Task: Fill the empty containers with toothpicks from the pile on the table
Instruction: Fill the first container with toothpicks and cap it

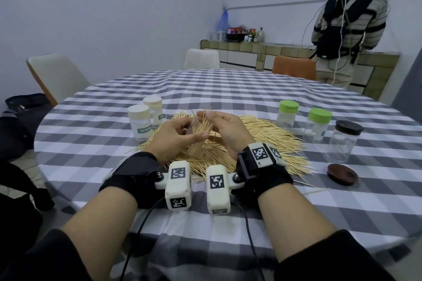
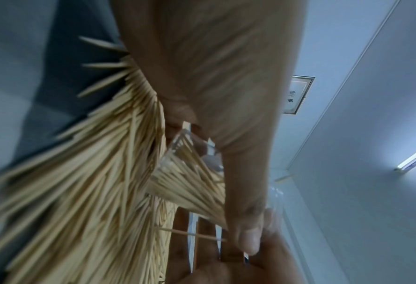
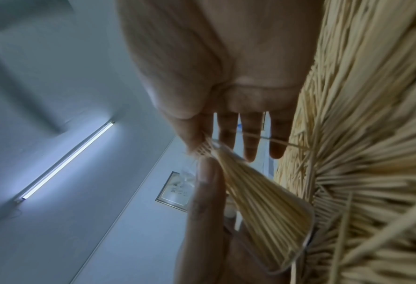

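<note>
Above the pile [image 1: 262, 130] on the table [image 1: 228, 89], my left hand [image 1: 175, 137] fingers grip a clear container [image 3: 270, 221]; my right hand [image 1: 228, 130] fingers pinch a toothpick bundle [image 1: 203, 125] at its mouth

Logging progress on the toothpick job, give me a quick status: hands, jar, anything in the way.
Left hand grips clear jar. Right hand pinches toothpick bundle into it. Nothing blocking; pile underneath.

Clear container [image 3: 270, 221] mostly hidden between hands; wrist views blurred; far shelf items unreadable.
</note>
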